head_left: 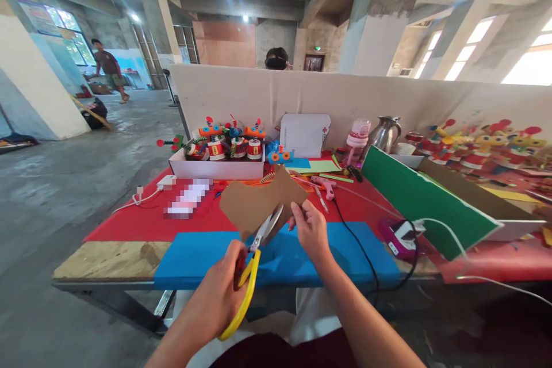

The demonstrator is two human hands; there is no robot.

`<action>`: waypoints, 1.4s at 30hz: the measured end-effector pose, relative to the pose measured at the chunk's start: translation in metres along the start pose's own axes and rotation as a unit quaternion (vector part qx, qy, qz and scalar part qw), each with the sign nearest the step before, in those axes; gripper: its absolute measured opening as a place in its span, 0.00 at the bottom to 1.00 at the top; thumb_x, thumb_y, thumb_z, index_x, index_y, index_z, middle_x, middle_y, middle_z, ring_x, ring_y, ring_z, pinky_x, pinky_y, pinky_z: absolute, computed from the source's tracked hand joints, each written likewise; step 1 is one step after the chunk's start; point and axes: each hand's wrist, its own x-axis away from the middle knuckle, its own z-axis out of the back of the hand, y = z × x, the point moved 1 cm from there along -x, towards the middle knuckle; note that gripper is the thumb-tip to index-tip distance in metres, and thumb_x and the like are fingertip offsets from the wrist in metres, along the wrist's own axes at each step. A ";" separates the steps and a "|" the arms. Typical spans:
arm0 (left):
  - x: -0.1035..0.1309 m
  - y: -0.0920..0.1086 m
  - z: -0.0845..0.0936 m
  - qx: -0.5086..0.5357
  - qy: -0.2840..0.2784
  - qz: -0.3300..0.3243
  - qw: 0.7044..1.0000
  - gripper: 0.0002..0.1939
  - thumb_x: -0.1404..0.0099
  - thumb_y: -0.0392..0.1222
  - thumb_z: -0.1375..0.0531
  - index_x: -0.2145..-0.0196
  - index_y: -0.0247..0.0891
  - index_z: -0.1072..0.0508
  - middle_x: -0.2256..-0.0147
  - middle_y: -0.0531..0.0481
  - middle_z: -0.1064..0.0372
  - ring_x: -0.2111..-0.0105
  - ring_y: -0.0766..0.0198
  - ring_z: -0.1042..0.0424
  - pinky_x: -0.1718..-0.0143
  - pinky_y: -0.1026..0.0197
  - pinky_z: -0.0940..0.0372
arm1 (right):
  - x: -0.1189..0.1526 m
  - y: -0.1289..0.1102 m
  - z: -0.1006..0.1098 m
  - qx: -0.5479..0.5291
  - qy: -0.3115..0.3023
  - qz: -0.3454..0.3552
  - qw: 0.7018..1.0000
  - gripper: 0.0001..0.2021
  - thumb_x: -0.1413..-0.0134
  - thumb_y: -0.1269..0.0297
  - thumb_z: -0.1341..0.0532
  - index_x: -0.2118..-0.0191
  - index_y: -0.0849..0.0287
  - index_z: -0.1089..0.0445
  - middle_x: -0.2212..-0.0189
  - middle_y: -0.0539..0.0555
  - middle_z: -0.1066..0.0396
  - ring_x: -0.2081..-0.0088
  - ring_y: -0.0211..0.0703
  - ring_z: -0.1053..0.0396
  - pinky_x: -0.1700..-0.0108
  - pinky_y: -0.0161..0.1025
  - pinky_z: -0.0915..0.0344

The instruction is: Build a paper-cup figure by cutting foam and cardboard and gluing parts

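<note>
Cardboard: the brown cardboard piece (pixel 254 201), irregular in outline, is held up over the front of the surface (pixel 112 259), above the blue sheet (pixel 190 259) and the red covering (pixel 129 221).
Left hand: the left hand (pixel 222 293) is closed around the handles of the yellow-handled scissors (pixel 250 282), which point up and away from the body.
Right hand: the right hand (pixel 308 227) pinches the cardboard near its right side, thumb on the near face.
Blades: they meet the cardboard at its lower middle, just left of the right hand; how far apart they stand is hard to tell.
Step in hand: apparently cutting the cardboard, partway through by the look of it.
Next move calls for: a further cut would need the right hand to steady or turn the piece, its fingers clear of the blade tips, while the left works the handles.
Beyond the cardboard: a white box (pixel 218 171) carries colourful toy figures (pixel 216 146); a pink glue gun (pixel 328 187) lies right of it.
</note>
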 end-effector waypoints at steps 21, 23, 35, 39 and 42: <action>-0.016 -0.027 -0.006 -0.046 0.111 0.039 0.992 0.15 0.45 0.46 0.45 0.62 0.44 0.46 0.73 0.54 0.30 0.73 0.61 0.27 0.75 0.66 0.42 | -0.001 0.012 0.003 -0.216 -0.089 -0.155 0.960 0.21 0.58 0.45 0.34 0.74 0.59 0.36 0.87 0.42 0.41 0.84 0.31 0.41 0.76 0.33 0.37; -0.017 -0.026 -0.003 -0.078 0.122 0.069 0.987 0.17 0.47 0.47 0.44 0.61 0.44 0.45 0.72 0.52 0.28 0.72 0.58 0.26 0.75 0.65 0.41 | 0.000 0.010 0.003 -0.194 -0.079 -0.133 0.969 0.20 0.56 0.46 0.35 0.75 0.59 0.36 0.87 0.42 0.41 0.84 0.32 0.40 0.76 0.34 0.37; -0.021 -0.027 0.000 0.000 0.162 0.104 0.981 0.20 0.51 0.50 0.38 0.65 0.44 0.42 0.74 0.53 0.26 0.72 0.58 0.24 0.75 0.66 0.38 | 0.002 0.004 -0.003 -0.248 -0.063 -0.156 0.954 0.20 0.58 0.45 0.33 0.74 0.58 0.34 0.85 0.44 0.39 0.81 0.33 0.39 0.74 0.34 0.37; -0.023 -0.020 0.000 0.005 0.151 0.101 0.983 0.17 0.49 0.51 0.40 0.64 0.43 0.39 0.72 0.51 0.25 0.71 0.58 0.24 0.73 0.64 0.37 | 0.007 0.003 -0.016 -0.248 -0.045 -0.115 0.961 0.18 0.53 0.46 0.36 0.67 0.57 0.29 0.73 0.51 0.28 0.68 0.42 0.31 0.65 0.37 0.33; -0.021 -0.018 -0.003 0.012 0.146 0.089 0.985 0.17 0.47 0.50 0.41 0.61 0.43 0.38 0.69 0.50 0.24 0.68 0.58 0.24 0.71 0.64 0.36 | 0.011 0.008 -0.024 -0.247 -0.049 -0.110 0.961 0.19 0.51 0.45 0.38 0.63 0.55 0.28 0.66 0.53 0.26 0.59 0.48 0.30 0.60 0.41 0.32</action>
